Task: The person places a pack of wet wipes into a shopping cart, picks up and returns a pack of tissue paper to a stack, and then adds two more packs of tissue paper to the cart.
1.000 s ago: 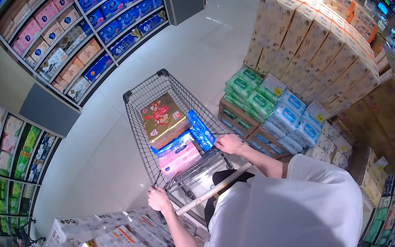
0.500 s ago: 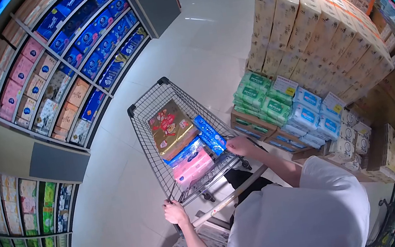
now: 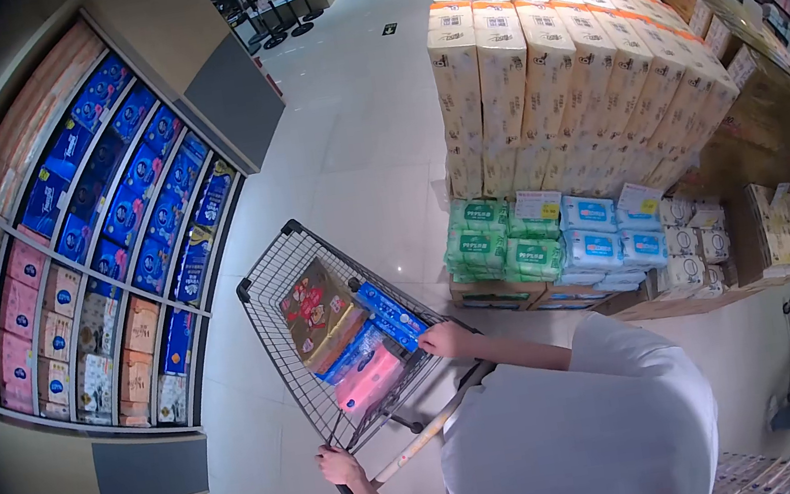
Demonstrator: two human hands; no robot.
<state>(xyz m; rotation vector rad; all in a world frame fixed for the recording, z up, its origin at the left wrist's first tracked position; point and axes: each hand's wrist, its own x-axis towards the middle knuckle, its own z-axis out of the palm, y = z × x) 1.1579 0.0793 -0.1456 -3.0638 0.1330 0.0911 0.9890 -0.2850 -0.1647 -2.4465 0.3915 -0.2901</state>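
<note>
A wire shopping cart [image 3: 285,382] stands in front of me, tilted leftward in the view. My left hand [image 3: 340,465] is closed around the cart's near left side, by the end of its pale handle bar [image 3: 413,450]. My right hand [image 3: 447,341] is closed at the right rim, its fingers right against the end of a long blue pack [image 3: 391,316]; the exact grip is partly hidden. Inside the basket lie a large gold pack with red figures [image 3: 315,309] and a pink tissue pack [image 3: 370,377] with blue packaging beside it.
Shelves of blue, pink and orange tissue packs [image 3: 124,219] line the left. At the right rises a tall stack of cream packs [image 3: 543,75], with green packs [image 3: 505,242] and blue-white packs [image 3: 605,233] at its foot. A white tiled aisle [image 3: 347,122] runs ahead; a person stands far off.
My view has turned and moved along the aisle. The cart now appears lower and further left, and the cream stack has shifted left. Both hands keep their places on the cart.
</note>
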